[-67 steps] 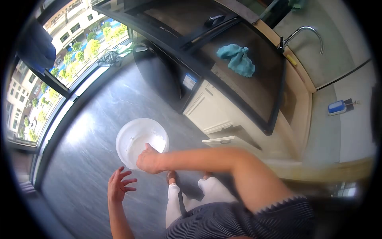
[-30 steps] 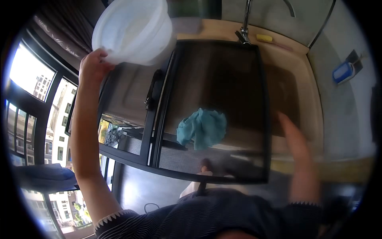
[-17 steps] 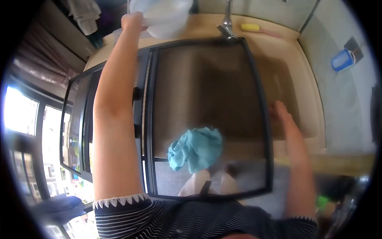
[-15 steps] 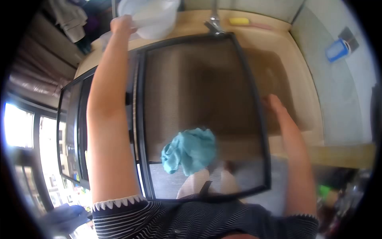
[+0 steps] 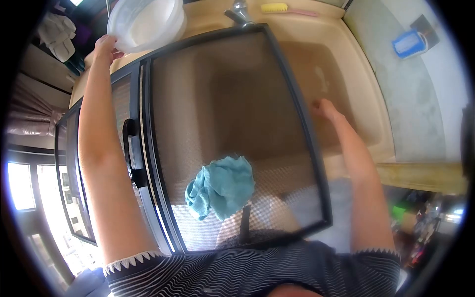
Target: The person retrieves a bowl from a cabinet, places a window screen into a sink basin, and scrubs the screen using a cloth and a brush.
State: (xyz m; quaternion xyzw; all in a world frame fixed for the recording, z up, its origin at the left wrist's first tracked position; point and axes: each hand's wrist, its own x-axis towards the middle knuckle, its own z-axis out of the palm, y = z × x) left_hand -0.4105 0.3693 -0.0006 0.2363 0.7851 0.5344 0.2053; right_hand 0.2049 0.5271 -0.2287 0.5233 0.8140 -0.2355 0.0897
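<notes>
A pale translucent plastic basin [image 5: 170, 30] with whitish contents sits at the back left. My left hand [image 5: 105, 48] is closed on its near left rim. In front of me a dark-framed mesh window screen [image 5: 232, 99] lies tilted across the sink. A crumpled teal cloth [image 5: 222, 187] rests on the lower part of the mesh, with neither hand on it. Over the sink, my right hand [image 5: 326, 109] is at the screen's right bar. Its fingers are curled there, and the fingertips are partly hidden.
The beige sink [image 5: 368, 94] holds brownish water beneath the screen. A metal tap [image 5: 240, 15] stands at the back, beside a yellow brush [image 5: 275, 8] with a pink handle. A blue-and-white holder [image 5: 409, 43] is fixed to the right wall. More dark-framed panels [image 5: 69, 163] lean at the left.
The view has shifted, with most things now further left and higher. The basin, blurred before, now shows clearly, with my left hand still at it. My right hand stays beside the screen's right bar.
</notes>
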